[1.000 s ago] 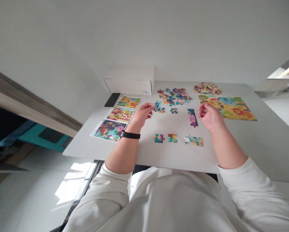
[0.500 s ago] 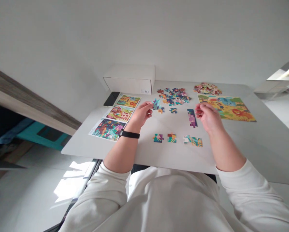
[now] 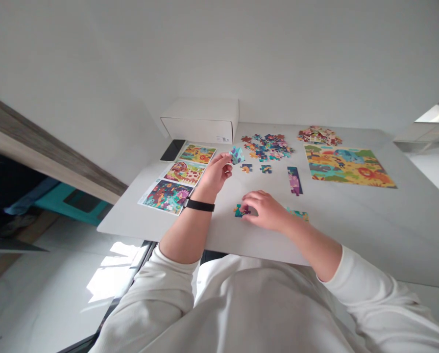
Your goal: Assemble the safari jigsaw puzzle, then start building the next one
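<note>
In my left hand (image 3: 216, 172), a teal puzzle piece with purple spots (image 3: 237, 155) is pinched between thumb and fingers, lifted above the table. My right hand (image 3: 265, 210) is low at the front of the table, thumb and fingers apart around the purple end of a joined teal-and-purple puzzle pair (image 3: 238, 211); contact is unclear. That hand hides the puzzle piece to the right of the pair, and its wrist partly covers a teal-and-orange joined strip (image 3: 299, 214). Farther back lie an orange-and-blue piece (image 3: 246, 168), a dark blue piece (image 3: 266, 169) and a purple strip (image 3: 295, 181).
A heap of loose puzzle pieces (image 3: 269, 147) lies at the back, another heap (image 3: 319, 135) to its right. Before that is an assembled animal puzzle (image 3: 352, 166). Picture cards (image 3: 167, 196), a phone (image 3: 173, 150) and a white box (image 3: 201, 122) are on the left.
My right hand has moved left and toward me, from beside the purple strip to the front puzzle pair. My left hand keeps its piece, now turned a little.
</note>
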